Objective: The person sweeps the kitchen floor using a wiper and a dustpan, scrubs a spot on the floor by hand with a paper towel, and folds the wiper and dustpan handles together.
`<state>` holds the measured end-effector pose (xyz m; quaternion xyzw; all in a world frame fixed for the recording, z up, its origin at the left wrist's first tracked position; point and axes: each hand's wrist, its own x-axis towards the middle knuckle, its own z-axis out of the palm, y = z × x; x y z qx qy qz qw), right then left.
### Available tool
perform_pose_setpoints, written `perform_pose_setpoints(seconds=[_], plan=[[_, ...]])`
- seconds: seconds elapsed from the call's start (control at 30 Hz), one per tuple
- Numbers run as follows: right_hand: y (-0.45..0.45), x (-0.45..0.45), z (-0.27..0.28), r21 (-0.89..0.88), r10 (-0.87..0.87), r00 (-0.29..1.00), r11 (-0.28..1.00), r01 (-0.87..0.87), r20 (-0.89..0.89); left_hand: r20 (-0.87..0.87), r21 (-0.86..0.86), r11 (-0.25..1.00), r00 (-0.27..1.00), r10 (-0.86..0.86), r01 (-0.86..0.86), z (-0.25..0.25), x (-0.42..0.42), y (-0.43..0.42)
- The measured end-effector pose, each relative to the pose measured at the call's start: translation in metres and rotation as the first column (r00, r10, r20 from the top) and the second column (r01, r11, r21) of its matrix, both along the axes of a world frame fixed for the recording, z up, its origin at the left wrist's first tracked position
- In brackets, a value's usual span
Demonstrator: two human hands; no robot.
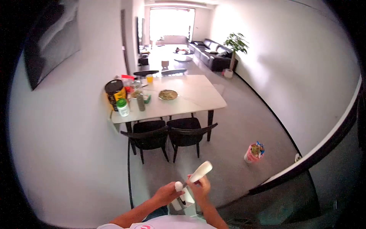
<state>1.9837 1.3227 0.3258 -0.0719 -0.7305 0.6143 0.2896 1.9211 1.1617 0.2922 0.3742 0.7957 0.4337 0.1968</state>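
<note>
My left hand (166, 194) is closed on a small white rounded object (178, 186), which sticks up at its fingertips. Close beside it, my right hand (201, 188) is closed around a longer white object (201, 171) with a broad rounded end pointing up and to the right. A thin dark part seems to run between the two hands. Below them, close to my body, is a white open container (188, 199) with something dark in it.
Ahead, two black chairs (185, 132) stand at a white table (198, 89) bearing a plate of food (168, 94), jars, bottles and a yellow cup (149, 78). A filled pink bin (254, 152) stands on the floor at right. Farther back are a potted plant (236, 43) and a dark sofa (213, 57).
</note>
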Motion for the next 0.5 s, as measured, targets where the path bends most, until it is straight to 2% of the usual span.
perform_pose_setpoints(seconds=[0.03,0.07,0.13,0.17,0.2,0.3,0.4,0.5], plan=[[0.009,-0.012,-0.004,0.009,-0.077,0.995,0.997,0.078,-0.066,0.038,0.000,1.000,0.999,-0.011,0.011,-0.002,-0.018,0.014],[0.019,-0.025,-0.003,0.004,-0.133,0.991,0.991,0.133,-0.018,0.091,-0.006,1.000,0.996,-0.020,0.021,-0.003,-0.033,0.026],[0.043,-0.037,0.013,-0.066,-0.126,0.990,0.989,0.130,0.059,0.067,0.039,0.990,0.988,-0.140,0.137,0.003,-0.067,0.052],[0.056,-0.048,0.015,-0.027,-0.175,0.984,0.984,0.176,0.046,0.010,-0.105,0.984,0.989,-0.145,0.145,0.014,-0.084,0.070],[0.069,-0.057,0.018,0.017,-0.220,0.975,0.975,0.220,0.027,0.013,-0.001,0.983,0.983,-0.185,0.185,0.001,-0.100,0.085],[0.108,-0.084,0.028,-0.046,-0.269,0.961,0.961,0.272,0.070,0.039,-0.012,0.965,0.965,-0.260,0.261,0.015,-0.137,0.137],[0.146,-0.103,0.024,-0.111,-0.330,0.934,0.932,0.345,0.135,-0.021,-0.094,0.926,0.929,-0.369,0.365,0.022,-0.170,0.190],[0.187,-0.117,0.018,-0.032,-0.341,0.931,0.937,0.348,0.132,-0.114,-0.146,0.897,0.894,-0.433,0.416,0.010,-0.195,0.241]])
